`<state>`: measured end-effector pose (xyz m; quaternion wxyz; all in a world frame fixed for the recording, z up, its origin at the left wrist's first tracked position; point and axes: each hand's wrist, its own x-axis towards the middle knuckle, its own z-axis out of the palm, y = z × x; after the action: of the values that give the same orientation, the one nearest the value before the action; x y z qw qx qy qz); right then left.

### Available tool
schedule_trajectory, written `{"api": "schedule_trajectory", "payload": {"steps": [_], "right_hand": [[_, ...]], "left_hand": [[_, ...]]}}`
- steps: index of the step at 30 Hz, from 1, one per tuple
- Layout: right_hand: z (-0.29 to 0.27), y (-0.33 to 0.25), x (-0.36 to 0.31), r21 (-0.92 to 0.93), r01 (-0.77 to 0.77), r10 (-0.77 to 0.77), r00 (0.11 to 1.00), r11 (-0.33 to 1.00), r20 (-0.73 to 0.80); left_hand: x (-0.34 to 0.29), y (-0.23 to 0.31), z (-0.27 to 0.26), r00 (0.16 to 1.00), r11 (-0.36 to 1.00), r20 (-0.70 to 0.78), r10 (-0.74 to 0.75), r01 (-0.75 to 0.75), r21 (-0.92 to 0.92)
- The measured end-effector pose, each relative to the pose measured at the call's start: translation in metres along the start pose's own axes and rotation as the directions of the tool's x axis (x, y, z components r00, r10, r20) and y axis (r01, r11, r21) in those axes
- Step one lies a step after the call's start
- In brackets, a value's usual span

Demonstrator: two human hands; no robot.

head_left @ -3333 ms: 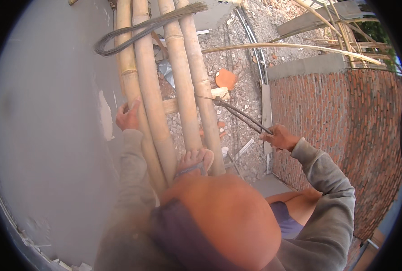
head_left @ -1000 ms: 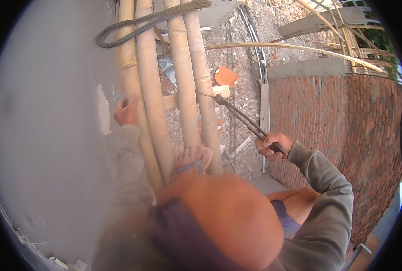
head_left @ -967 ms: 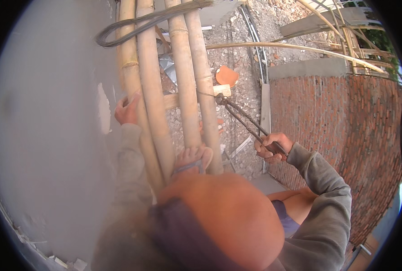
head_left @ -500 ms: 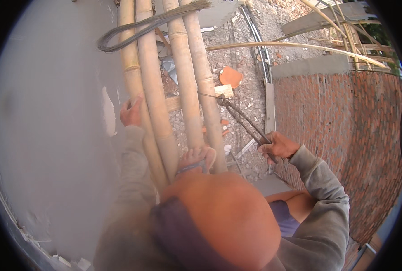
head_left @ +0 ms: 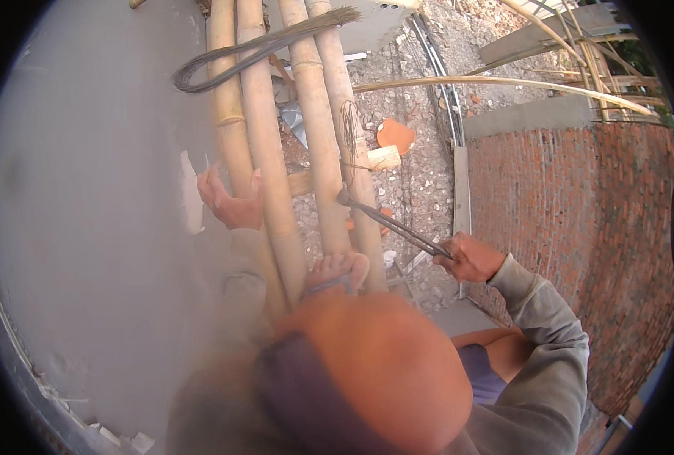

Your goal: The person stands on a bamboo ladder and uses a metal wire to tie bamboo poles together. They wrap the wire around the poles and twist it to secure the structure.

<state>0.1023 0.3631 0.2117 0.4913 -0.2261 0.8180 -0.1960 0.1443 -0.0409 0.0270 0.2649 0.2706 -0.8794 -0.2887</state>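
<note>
Long-handled pincers (head_left: 394, 222) are in my right hand (head_left: 470, 256), its fingers wrapped round the handle ends. The pincers' jaws lie over the gap between the two right-hand bamboo poles (head_left: 323, 163). My left hand (head_left: 231, 201) is spread at the leftmost bamboo pole (head_left: 231, 98), thumb over the pole and fingers on its wall side. A thin loose wire (head_left: 350, 129) lies on the rightmost pole, above a wooden batten (head_left: 383, 158) that crosses beneath the poles. Further up, a bent bundle of tie wire (head_left: 265, 47) rests across the poles.
A grey plastered wall (head_left: 102, 212) stands close on the left, a brick wall (head_left: 534, 197) on the right. Rubble ground (head_left: 420, 189) with a terracotta piece (head_left: 395, 136) shows far below. My sandalled foot (head_left: 338, 273) stands on the poles.
The pincers' jaws have moved left and nearer from the batten's end, and their handles have come closer together. My left hand has turned and spread. The thin wire now shows as a loose loop.
</note>
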Motion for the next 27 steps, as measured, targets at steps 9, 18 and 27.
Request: {"api": "schedule_trajectory", "payload": {"steps": [9,18,27], "right_hand": [[0.01,-0.018,0.026,-0.328,0.252,-0.263,0.965,0.91,0.013],[0.042,-0.026,0.103,-0.738,0.371,-0.591,0.805,0.564,-0.046],[0.056,-0.025,0.141,-0.662,0.398,-0.686,0.684,0.635,-0.246]], "left_hand": [[-0.012,0.081,-0.004,0.67,0.538,0.738,0.075,0.596,-0.596],[0.047,0.043,-0.054,0.828,0.234,0.408,-0.385,0.515,-0.824],[0.022,0.05,-0.033,0.832,0.721,0.541,-0.122,0.449,-0.528]]}}
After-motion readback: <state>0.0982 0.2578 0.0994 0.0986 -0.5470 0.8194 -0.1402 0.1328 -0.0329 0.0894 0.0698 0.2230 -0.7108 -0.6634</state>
